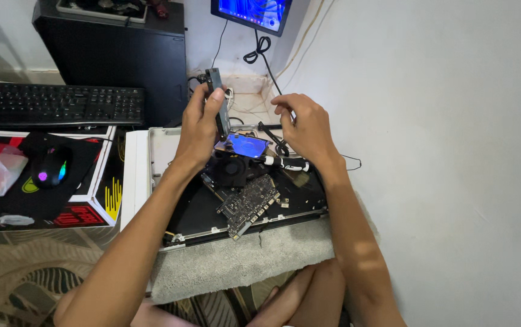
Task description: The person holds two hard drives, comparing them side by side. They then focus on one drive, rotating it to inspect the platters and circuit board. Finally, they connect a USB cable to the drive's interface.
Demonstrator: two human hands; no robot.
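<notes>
Bare knees at bottom edge, grey towel (242, 260) just beyond them, spread under the near edge of an opened flat computer chassis (194, 212) lying on the floor. Inside chassis: dark circuit board (248, 203) tilted, round black fan (233, 168) behind it, shiny blue-reflecting plate (245, 145) further back. Left hand (199, 130) raised over the chassis, thumb and fingers clamped on a narrow dark grey bar-shaped part (217, 100), held nearly upright, top end above the fingertips. Right hand (303, 124) apart from left, over the back right of the chassis, fingers curled and pinched at something thin near a black cable (272, 136); what exactly it grips, cannot tell. White-wrapped cable piece (288, 163) below right palm. Left side: black mouse (49, 168) with coloured lights on a dark pad, black keyboard (54, 104) behind, black tower case (121, 51) further back. Monitor (251, 13) at top, lit blue. White wall on right.
</notes>
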